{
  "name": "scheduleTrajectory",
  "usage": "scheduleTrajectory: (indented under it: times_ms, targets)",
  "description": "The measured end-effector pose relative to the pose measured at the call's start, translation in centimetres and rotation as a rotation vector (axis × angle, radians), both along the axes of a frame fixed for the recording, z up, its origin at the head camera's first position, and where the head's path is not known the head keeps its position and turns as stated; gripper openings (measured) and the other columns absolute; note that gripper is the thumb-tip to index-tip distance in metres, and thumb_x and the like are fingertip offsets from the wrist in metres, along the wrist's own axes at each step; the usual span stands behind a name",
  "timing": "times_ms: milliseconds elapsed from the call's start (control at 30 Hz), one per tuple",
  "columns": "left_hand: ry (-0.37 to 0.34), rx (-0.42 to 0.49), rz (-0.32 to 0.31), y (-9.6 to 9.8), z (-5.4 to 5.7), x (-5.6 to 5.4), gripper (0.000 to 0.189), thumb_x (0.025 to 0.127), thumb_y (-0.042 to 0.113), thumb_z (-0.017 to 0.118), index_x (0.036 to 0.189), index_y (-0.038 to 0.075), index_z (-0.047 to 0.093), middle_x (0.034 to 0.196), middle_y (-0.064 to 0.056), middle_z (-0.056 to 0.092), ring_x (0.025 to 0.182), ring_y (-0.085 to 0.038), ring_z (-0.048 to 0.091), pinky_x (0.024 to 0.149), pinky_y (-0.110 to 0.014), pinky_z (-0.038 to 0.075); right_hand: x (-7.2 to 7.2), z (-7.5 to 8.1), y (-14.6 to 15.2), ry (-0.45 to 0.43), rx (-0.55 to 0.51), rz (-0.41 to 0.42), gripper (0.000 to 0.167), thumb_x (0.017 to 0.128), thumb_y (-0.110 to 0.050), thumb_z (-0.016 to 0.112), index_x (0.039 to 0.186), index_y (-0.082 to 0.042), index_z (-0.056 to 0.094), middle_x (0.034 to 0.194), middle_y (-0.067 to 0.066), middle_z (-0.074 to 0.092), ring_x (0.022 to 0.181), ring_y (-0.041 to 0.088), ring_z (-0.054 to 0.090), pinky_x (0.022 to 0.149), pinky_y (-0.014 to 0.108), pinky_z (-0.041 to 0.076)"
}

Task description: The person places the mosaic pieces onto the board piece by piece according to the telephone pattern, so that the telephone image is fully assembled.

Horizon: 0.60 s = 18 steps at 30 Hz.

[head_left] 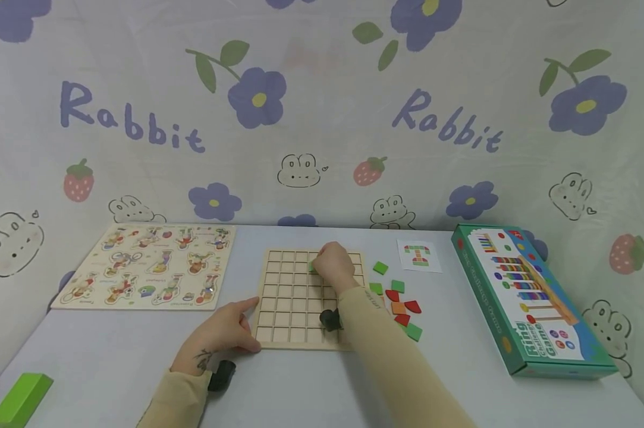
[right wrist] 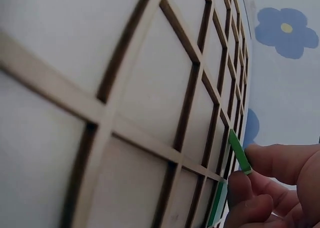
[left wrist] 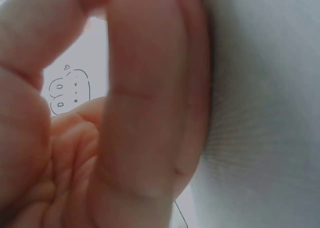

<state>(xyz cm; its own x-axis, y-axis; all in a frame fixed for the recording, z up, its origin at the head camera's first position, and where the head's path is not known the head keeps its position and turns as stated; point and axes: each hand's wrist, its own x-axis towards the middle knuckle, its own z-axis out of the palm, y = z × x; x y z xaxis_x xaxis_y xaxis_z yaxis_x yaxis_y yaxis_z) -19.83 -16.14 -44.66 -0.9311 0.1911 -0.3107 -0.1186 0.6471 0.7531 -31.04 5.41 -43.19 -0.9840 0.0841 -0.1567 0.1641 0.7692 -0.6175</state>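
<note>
A wooden grid board (head_left: 300, 345) with square cells lies flat on the white table. My right hand (head_left: 334, 267) is over its far part, pinching a small green tile (right wrist: 240, 152) between thumb and finger, tilted above the cells in the right wrist view. Another green tile (right wrist: 216, 204) sits in a cell close by. My left hand (head_left: 222, 330) rests at the board's left edge, index fingertip and thumb tip touching the frame. In the left wrist view its fingers (left wrist: 145, 98) fill most of the picture, and the board cannot be seen there.
Right of the board lie loose green, red and orange tiles (head_left: 399, 308), some behind the right sleeve. A pattern card (head_left: 434, 261) is beyond them, with a green game box (head_left: 514, 356) farther right. At left are a picture puzzle board (head_left: 140, 291) and a green block (head_left: 21, 399).
</note>
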Motion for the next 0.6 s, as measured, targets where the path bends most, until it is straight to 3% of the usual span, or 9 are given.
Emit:
scheduleTrajectory:
  times_ms: [167, 367, 600]
  targets:
    - [-0.004, 0.004, 0.001, 0.06, 0.07, 0.04, 0.094, 0.058, 0.001, 0.081, 0.141, 0.009, 0.039, 0.061, -0.005, 0.054, 0.050, -0.013, 0.045, 0.048, -0.025, 0.037, -0.01, 0.14, -0.48, -0.004, 0.075, -0.015, 0.038, 0.080, -0.006, 0.055, 0.049, -0.016, 0.035, 0.049, -0.004, 0.029, 0.046, 0.012, 0.026, 0.043, 0.027, 0.022]
    - [-0.004, 0.018, 0.003, 0.08, 0.27, 0.16, 0.094, 0.058, 0.000, 0.081, 0.141, 0.009, 0.039, 0.061, -0.005, 0.054, 0.050, -0.013, 0.045, 0.048, -0.025, 0.037, 0.28, 0.21, -0.86, 0.024, 0.157, -0.002, 0.032, 0.084, -0.003, 0.049, 0.055, -0.014, 0.037, 0.053, -0.002, 0.034, 0.046, 0.012, 0.030, 0.039, 0.025, 0.025]
    - [-0.002, 0.020, 0.006, 0.03, 0.18, 0.13, 0.094, 0.058, 0.000, 0.081, 0.141, 0.009, 0.039, 0.061, -0.005, 0.054, 0.050, -0.013, 0.045, 0.048, -0.025, 0.037, 0.40, 0.03, -1.00, 0.053, 0.179, 0.030, 0.038, 0.087, -0.002, 0.045, 0.052, -0.014, 0.034, 0.048, -0.004, 0.027, 0.041, 0.010, 0.023, 0.036, 0.024, 0.021]
